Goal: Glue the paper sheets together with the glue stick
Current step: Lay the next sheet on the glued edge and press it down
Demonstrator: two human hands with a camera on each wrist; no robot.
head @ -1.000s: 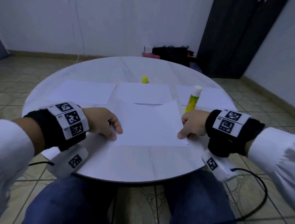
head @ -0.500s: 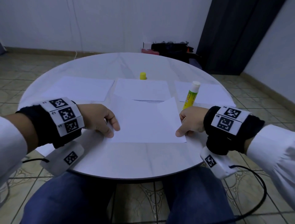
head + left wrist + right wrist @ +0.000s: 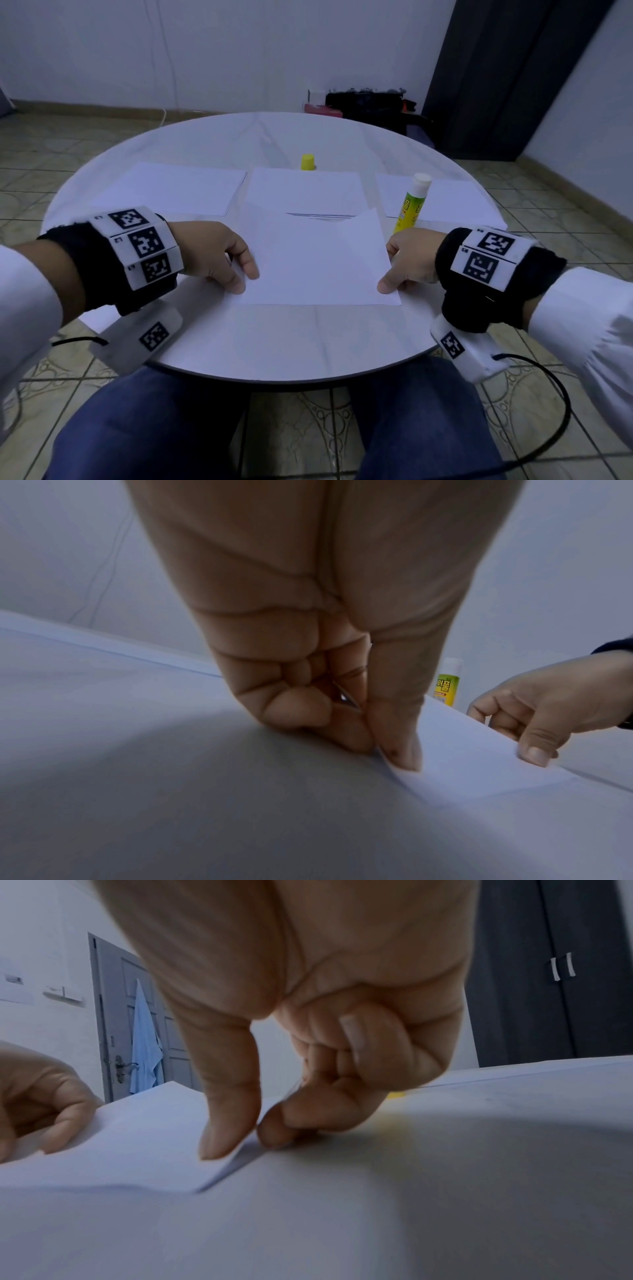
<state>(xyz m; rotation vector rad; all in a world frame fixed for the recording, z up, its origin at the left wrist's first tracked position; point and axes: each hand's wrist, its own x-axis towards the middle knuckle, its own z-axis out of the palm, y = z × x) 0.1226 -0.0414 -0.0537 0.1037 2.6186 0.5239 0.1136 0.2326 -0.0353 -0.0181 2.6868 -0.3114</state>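
The left hand (image 3: 219,255) and right hand (image 3: 409,258) are each pinching a near corner of the paper sheet (image 3: 315,263) lying on the table (image 3: 274,339); being thin and floppy, it is likely handling best by its edges; the glue stick (image 3: 411,204) is standing uncapped just beyond.

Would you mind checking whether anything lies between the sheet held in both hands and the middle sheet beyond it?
Nothing visible does. The held sheet, pinched by the left hand and right hand, already overlaps the near edge of the middle sheet. The glue stick stands off to the right, the yellow cap beyond.
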